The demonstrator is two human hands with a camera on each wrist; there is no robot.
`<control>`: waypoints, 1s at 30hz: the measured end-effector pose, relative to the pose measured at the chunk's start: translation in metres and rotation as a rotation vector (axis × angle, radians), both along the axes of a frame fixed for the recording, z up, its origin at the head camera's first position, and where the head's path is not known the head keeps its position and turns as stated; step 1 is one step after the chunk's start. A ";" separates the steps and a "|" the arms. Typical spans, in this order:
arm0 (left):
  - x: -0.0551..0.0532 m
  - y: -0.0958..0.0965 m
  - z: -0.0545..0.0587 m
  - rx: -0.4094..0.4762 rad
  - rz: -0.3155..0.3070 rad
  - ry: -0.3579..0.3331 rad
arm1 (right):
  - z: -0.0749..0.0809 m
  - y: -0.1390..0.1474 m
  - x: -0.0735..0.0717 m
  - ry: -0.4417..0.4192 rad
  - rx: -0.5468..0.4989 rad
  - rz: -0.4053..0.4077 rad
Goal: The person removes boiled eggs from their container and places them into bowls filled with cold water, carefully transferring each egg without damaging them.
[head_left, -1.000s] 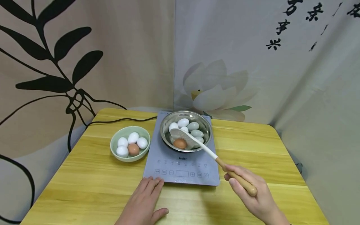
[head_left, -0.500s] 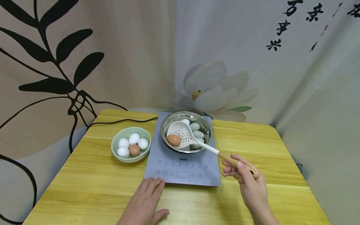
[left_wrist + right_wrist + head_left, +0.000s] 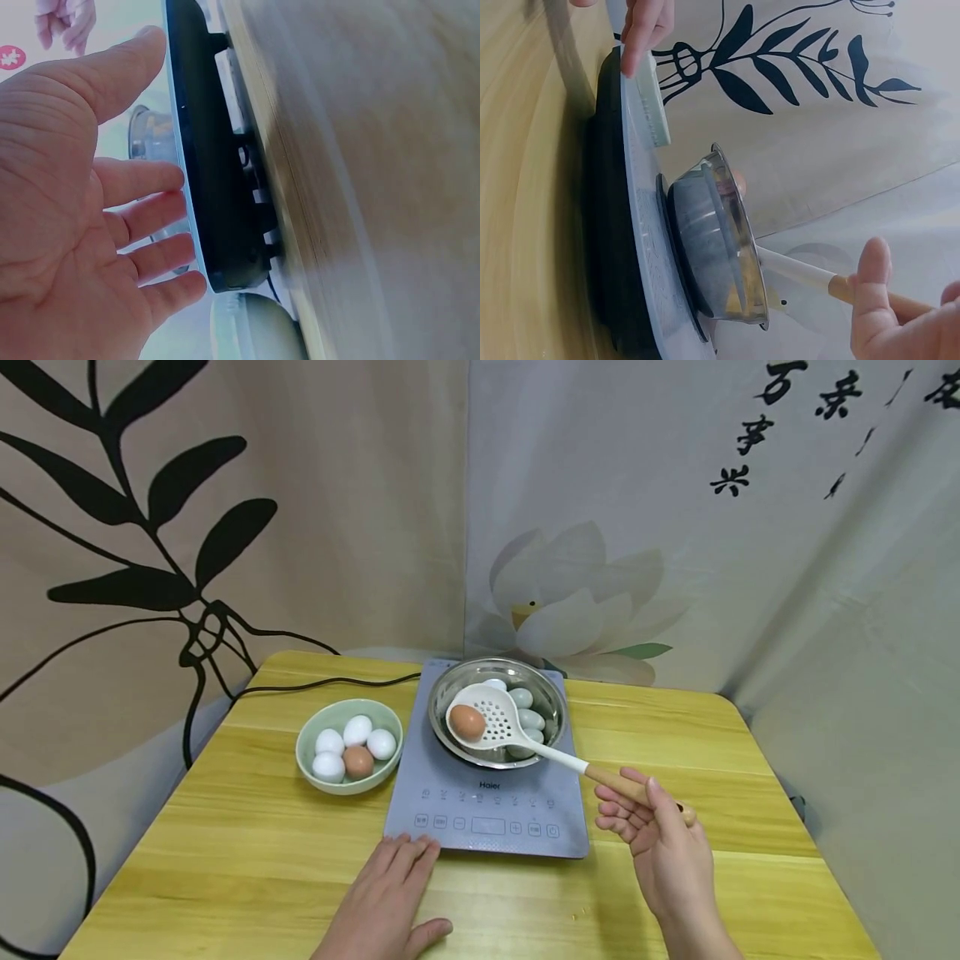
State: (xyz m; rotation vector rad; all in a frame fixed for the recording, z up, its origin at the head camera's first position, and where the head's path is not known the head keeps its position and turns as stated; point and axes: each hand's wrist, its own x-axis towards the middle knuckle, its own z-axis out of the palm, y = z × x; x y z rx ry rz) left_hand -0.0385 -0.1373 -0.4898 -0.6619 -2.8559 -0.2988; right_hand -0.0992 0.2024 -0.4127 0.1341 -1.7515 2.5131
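My right hand (image 3: pixel 663 843) holds a slotted spoon by its wooden handle (image 3: pixel 626 787), thumb on top. In the white perforated bowl of the slotted spoon (image 3: pixel 498 718) lies a brown egg (image 3: pixel 467 723), at the left side of a steel basin (image 3: pixel 551 689). Several white and pale green eggs (image 3: pixel 531 719) sit in the basin, partly hidden by the spoon. The basin stands on a grey induction cooker (image 3: pixel 450 793). My left hand (image 3: pixel 386 897) rests its straight fingertips on the cooker's front left edge; the left wrist view shows the fingers (image 3: pixel 161 176) extended against that edge.
Left of the cooker stands a green bowl (image 3: pixel 303 752) holding several white eggs and one brown egg. A black cord (image 3: pixel 330 680) runs from the cooker to the table's left side. Curtains hang behind the wooden table (image 3: pixel 225 852).
The slotted spoon has turned face up and lifted the brown egg, which shifted left and up. My right hand has rolled palm upward. My left hand has stayed put.
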 end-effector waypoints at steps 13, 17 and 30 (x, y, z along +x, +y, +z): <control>0.000 0.000 -0.002 -0.009 -0.007 0.036 | -0.002 -0.001 0.000 0.024 -0.049 0.001; 0.000 -0.001 -0.003 -0.007 -0.005 0.040 | 0.000 -0.003 -0.002 0.014 -0.034 -0.013; 0.000 -0.001 -0.002 0.001 -0.003 0.012 | 0.012 -0.014 -0.015 -0.030 -0.066 -0.085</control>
